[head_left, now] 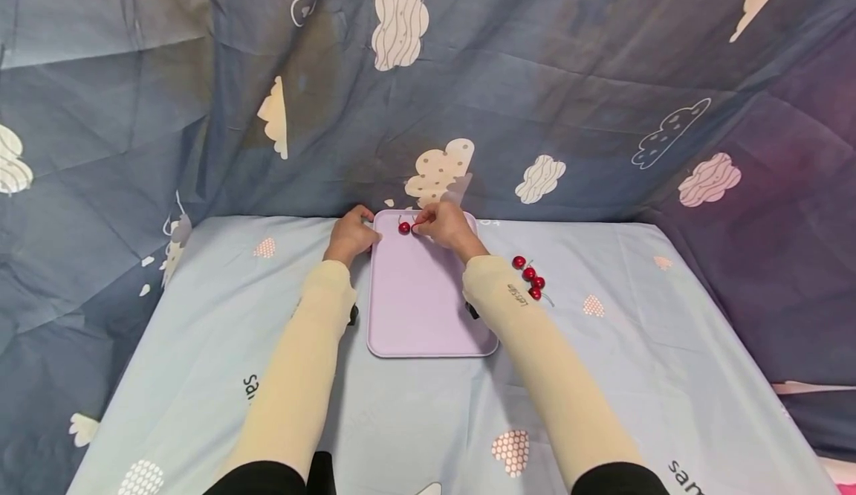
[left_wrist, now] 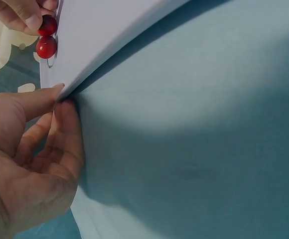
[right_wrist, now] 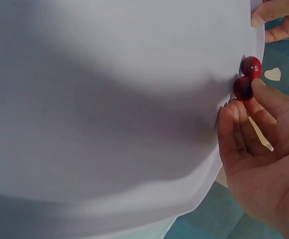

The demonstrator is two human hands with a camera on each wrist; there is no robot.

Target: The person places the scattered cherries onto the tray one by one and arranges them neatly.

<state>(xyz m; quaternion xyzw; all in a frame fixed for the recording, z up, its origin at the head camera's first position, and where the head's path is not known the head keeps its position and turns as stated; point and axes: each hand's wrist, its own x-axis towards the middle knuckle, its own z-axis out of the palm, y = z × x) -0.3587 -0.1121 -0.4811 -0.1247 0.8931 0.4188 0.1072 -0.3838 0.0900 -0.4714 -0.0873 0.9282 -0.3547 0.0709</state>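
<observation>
Black sleeves (head_left: 257,479) lead into cream oversleeves (head_left: 287,391). Thumb and fingertips nearly closed, the right hand (head_left: 444,226) pinches one cherry (right_wrist: 243,88) at the far end of the lilac tray (head_left: 421,309), against a second cherry (head_left: 404,227); the left hand (head_left: 351,236) grips the tray's edge. Seemingly one cherry is set down, one in hand, four cherries (head_left: 529,273) left right of the tray.

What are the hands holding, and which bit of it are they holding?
The right hand pinches a cherry by its round body. The left hand pinches the tray by its edge, near the far left corner.
</observation>
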